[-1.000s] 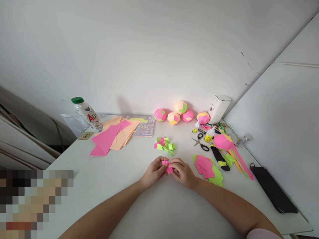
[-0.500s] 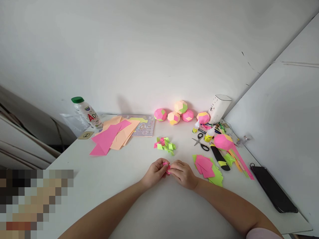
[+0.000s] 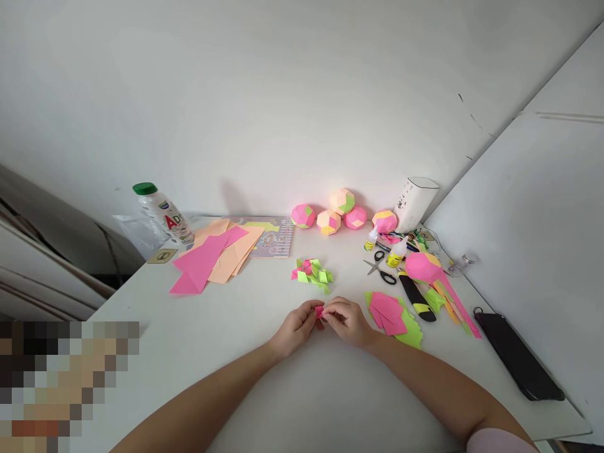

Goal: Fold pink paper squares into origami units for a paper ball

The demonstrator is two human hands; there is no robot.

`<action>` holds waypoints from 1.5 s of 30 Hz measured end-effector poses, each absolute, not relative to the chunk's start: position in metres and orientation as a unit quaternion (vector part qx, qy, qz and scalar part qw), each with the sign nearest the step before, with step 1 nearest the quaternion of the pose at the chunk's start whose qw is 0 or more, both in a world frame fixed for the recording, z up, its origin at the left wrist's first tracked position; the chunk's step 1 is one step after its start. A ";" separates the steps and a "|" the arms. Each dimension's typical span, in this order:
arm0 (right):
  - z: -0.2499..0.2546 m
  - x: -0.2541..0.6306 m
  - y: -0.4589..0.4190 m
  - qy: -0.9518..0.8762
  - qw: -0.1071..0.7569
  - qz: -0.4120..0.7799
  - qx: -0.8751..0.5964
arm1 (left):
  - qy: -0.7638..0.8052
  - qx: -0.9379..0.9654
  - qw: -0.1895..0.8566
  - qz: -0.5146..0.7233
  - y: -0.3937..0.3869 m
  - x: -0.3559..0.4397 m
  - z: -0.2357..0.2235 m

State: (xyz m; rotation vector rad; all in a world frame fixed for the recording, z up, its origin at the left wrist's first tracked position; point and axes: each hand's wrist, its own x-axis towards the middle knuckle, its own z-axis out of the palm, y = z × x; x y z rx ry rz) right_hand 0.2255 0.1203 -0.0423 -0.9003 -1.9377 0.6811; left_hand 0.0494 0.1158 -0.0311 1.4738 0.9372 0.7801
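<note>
Between my fingertips is a small piece of pink paper (image 3: 319, 312), mostly covered by the fingers. My left hand (image 3: 297, 326) is closed on its left side, thumb toward me. My right hand (image 3: 348, 319) pinches the right side of the same piece. Just beyond the hands lies a small heap of folded green and pink paper pieces (image 3: 312, 273). To the right of my right hand, cut pink sheets (image 3: 387, 312) rest on green paper with a jagged edge (image 3: 409, 335).
Scissors (image 3: 380, 267), two glue bottles (image 3: 397, 253), a black-and-yellow cutter (image 3: 416, 296) and a phone (image 3: 517, 356) lie on the right. Several faceted paper balls (image 3: 328, 221) sit by the wall. At left are large pink sheets (image 3: 207, 263) and a white bottle (image 3: 165, 214).
The pink paper shows less between my fingers than a second ago and looks more folded. My fingers have shifted slightly around it; both hands remain in nearly the same place.
</note>
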 end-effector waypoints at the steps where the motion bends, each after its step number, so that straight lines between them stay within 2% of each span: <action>1: -0.043 0.226 0.121 -0.770 0.434 0.288 -0.368 | 0.392 0.642 0.569 0.333 0.115 0.050 -0.030; 18: -0.034 0.225 0.122 -0.661 0.403 0.477 -0.417 | 0.355 0.735 0.493 0.300 0.117 0.048 -0.039; 21: -0.032 0.226 0.122 -0.676 0.392 0.473 -0.407 | 0.361 0.737 0.488 0.297 0.117 0.048 -0.042; 27: -0.030 0.228 0.123 -0.695 0.391 0.440 -0.412 | 0.398 0.673 0.546 0.302 0.115 0.050 -0.042; 45: -0.040 0.224 0.121 -0.752 0.362 0.379 -0.399 | 0.407 0.666 0.536 0.321 0.118 0.051 -0.039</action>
